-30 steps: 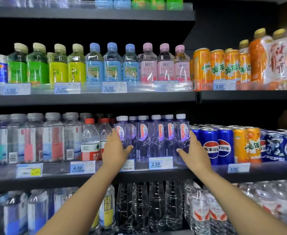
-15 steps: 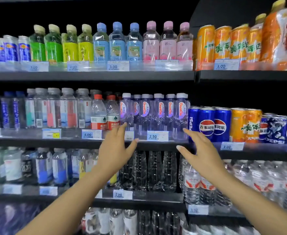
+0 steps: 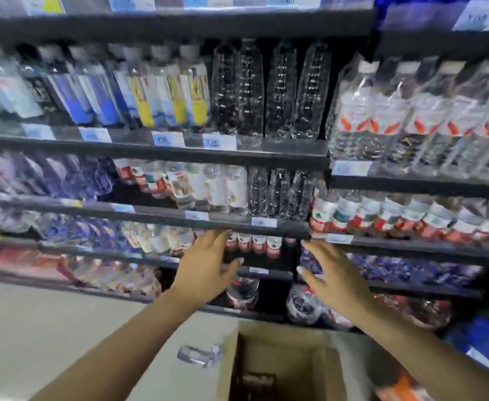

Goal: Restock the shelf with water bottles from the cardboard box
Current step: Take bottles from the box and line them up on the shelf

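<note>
The view is blurred by motion. An open cardboard box [image 3: 283, 340] stands on the floor below the shelving, its inside dark. A small clear water bottle [image 3: 198, 355] lies on its side on the floor just left of the box. My left hand [image 3: 205, 266] and my right hand [image 3: 331, 273] hover with spread fingers in front of the lower shelves, above the box, holding nothing. Rows of clear water bottles [image 3: 269, 91] fill the shelf [image 3: 266, 147] above.
Black shelves packed with bottled drinks run across the whole view, with price tags [image 3: 219, 141] on their edges. Red-labelled bottles [image 3: 253, 244] sit behind my hands. Pale floor [image 3: 49, 328] stretches to the left. A blue pack [image 3: 486, 340] lies at the lower right.
The view has dropped from the middle shelves to the lower ones, and the box and floor have come into sight. Both hands have come away from the purple bottles and moved downward, still spread.
</note>
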The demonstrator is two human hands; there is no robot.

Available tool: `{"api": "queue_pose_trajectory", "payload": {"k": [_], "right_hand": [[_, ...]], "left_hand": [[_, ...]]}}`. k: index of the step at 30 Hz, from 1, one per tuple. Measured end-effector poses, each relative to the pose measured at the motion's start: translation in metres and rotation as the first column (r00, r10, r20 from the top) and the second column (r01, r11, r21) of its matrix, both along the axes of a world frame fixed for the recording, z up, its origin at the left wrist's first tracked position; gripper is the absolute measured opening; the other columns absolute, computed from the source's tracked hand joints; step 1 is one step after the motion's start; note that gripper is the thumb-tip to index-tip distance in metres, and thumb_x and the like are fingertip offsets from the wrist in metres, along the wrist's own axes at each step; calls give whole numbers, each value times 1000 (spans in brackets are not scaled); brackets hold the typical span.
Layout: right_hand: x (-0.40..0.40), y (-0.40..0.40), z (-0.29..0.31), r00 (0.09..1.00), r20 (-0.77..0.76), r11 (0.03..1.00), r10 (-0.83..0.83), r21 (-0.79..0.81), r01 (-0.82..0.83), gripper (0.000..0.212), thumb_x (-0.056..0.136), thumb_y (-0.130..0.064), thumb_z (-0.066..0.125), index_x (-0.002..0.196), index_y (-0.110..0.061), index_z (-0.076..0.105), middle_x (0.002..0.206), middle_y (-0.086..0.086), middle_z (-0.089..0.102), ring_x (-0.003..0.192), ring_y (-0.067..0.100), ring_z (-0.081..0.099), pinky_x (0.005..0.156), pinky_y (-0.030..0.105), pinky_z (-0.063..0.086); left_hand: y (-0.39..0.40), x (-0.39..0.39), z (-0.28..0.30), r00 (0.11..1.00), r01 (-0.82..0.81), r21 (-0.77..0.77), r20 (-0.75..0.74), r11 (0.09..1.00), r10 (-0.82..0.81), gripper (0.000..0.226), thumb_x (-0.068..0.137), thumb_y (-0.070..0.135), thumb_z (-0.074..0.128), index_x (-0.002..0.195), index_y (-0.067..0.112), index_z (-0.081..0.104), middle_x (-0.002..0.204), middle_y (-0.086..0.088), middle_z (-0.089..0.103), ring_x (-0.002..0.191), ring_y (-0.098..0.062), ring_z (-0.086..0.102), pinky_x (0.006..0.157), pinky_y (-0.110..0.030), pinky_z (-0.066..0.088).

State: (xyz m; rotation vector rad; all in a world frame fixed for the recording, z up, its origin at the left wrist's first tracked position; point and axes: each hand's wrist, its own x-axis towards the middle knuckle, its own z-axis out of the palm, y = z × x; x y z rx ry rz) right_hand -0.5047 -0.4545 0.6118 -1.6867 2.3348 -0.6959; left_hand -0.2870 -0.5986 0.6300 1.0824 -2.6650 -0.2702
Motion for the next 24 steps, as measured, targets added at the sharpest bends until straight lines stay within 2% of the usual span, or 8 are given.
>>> {"api": "queue_pose_trajectory", "payload": {"k": [2,4,7,10,13,19,24], "right_hand": [[12,13,-39,1000,-3,996,-22,90,22,53,92,-37,56,139,-17,45,140,2,46,129,22,45,104,32,36],[25,25,-79,997,14,987,-73,142,70,52,89,-38,58,136,-16,50,135,4,51,121,25,53,98,35,42],[45,43,-131,988,58,965,-143,228,127,51,87,-33,64,132,-13,52,133,7,54,123,27,51,98,38,45],[65,60,-178,975,34,927,-221,317,199,50,87,-33,63,131,-13,54,131,7,56,122,26,52,98,37,43],[81,71,-226,963,60,886,-263,409,216,49,87,-30,64,130,-9,55,128,10,58,120,28,53,98,36,43],[91,84,-328,953,87,817,-289,542,198,52,90,-38,57,137,-17,46,134,3,53,123,22,48,100,33,43],[80,92,-434,937,103,795,-333,566,220,49,92,-37,56,136,-18,46,135,2,52,122,22,50,100,36,45]], "left_hand": [[8,7,-36,999,13,107,46,994,-18,58,90,45,50,138,13,45,131,-6,51,119,-30,50,90,-39,46],[13,13,-71,996,22,185,85,982,-39,56,90,41,54,139,15,43,133,-4,50,119,-28,48,91,-37,45],[20,25,-122,977,8,261,204,965,-63,59,90,46,50,141,19,40,138,-3,47,123,-26,46,97,-37,44],[27,38,-175,939,-18,333,330,943,-99,58,92,48,46,143,23,34,143,1,42,128,-22,42,102,-35,40],[33,48,-226,920,-32,420,367,907,-137,60,92,48,45,144,23,31,146,1,39,131,-22,39,106,-38,38],[44,54,-329,901,-53,483,400,874,-166,56,92,48,47,140,21,37,139,0,47,124,-21,47,100,-40,44],[53,47,-443,906,-81,530,393,844,-159,47,94,41,46,136,19,42,133,-4,52,118,-24,52,90,-37,49]]}}
